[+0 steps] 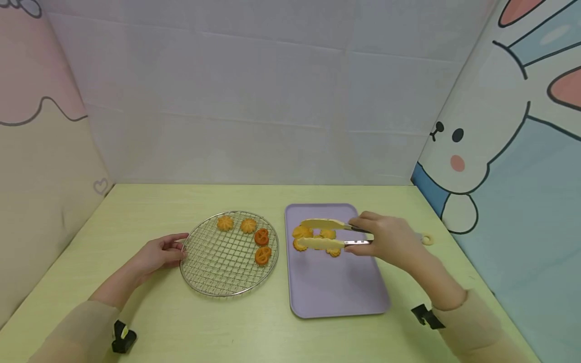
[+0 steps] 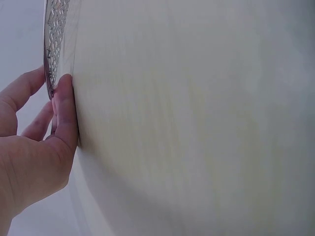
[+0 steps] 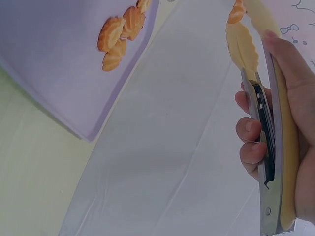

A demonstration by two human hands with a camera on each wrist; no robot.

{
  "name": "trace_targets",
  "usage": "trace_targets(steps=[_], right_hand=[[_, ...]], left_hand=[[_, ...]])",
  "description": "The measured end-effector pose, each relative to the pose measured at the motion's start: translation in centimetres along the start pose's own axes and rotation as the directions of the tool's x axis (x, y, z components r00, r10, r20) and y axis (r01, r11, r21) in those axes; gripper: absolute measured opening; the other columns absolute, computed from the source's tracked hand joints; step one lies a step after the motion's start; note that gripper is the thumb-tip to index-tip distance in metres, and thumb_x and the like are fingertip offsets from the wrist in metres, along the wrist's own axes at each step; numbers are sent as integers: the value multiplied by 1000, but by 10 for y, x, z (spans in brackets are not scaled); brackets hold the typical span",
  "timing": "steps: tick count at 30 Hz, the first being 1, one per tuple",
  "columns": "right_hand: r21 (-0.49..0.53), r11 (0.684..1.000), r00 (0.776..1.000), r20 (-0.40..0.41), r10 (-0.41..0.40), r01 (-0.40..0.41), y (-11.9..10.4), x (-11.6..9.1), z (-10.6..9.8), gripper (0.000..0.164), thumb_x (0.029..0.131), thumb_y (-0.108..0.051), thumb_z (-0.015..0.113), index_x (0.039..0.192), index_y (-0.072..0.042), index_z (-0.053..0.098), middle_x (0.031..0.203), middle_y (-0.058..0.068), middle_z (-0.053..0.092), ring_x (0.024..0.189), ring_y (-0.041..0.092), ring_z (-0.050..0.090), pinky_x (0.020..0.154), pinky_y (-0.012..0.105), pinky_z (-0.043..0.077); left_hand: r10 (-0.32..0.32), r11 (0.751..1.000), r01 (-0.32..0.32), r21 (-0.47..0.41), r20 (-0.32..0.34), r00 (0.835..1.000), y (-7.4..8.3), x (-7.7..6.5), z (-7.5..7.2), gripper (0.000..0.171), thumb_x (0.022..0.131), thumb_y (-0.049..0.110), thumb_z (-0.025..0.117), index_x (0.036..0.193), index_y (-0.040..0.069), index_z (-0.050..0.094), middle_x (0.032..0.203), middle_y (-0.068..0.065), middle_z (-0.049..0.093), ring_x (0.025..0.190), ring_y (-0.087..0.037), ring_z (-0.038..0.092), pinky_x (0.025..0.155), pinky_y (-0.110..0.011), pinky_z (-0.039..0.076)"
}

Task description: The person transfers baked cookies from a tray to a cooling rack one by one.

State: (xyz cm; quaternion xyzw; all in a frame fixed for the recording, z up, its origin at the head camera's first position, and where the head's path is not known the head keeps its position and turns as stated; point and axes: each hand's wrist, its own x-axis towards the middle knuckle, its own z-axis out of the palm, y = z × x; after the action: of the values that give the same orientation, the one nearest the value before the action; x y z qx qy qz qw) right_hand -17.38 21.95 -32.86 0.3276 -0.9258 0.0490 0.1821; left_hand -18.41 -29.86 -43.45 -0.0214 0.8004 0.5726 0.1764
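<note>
My left hand [image 1: 162, 254] pinches the left rim of a round wire cooling rack [image 1: 213, 264], with fingers on both sides of the edge in the left wrist view. On the rack's far side sit two pale flower-shaped cookies [image 1: 248, 225]; along its right side lie two darker pretzel-shaped cookies [image 1: 262, 255]. My right hand [image 1: 388, 239] grips a pair of metal tongs [image 1: 323, 244] with cream scalloped tips, spread apart. Those tips overlap several golden cookies [image 1: 302, 231] on the lilac tray [image 1: 338, 292]. In the right wrist view, a cookie [image 3: 236, 12] shows at the tongs' tips.
The rack and tray stand side by side on a pale yellow-green table [image 1: 204, 327]. A white wall [image 1: 254, 101] closes off the back, with a rabbit-patterned panel [image 1: 522, 201] on the right and a pink-and-cream one [image 1: 41, 176] on the left.
</note>
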Motion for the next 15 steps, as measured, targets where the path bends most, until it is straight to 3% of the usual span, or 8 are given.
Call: trace_targets(steps=[7, 15], right_hand=[[6, 996, 994, -57, -88, 88, -13, 8, 4, 55, 68, -58, 75, 102, -16, 72, 90, -7, 66, 60, 4, 55, 49, 18, 43], [15, 991, 988, -82, -133, 134, -25, 16, 9, 52, 67, -54, 78, 102, -16, 72, 92, -7, 67, 61, 6, 56, 49, 19, 44]], left_hand=[[-6, 1000, 6, 7, -2, 1000, 1, 0, 0, 75, 87, 16, 68, 148, 0, 26, 108, -8, 46, 90, -7, 53, 78, -25, 53], [-7, 1000, 7, 24, -4, 1000, 3, -2, 1, 75, 87, 16, 68, 147, 0, 26, 110, -9, 45, 90, -8, 52, 78, -24, 53]])
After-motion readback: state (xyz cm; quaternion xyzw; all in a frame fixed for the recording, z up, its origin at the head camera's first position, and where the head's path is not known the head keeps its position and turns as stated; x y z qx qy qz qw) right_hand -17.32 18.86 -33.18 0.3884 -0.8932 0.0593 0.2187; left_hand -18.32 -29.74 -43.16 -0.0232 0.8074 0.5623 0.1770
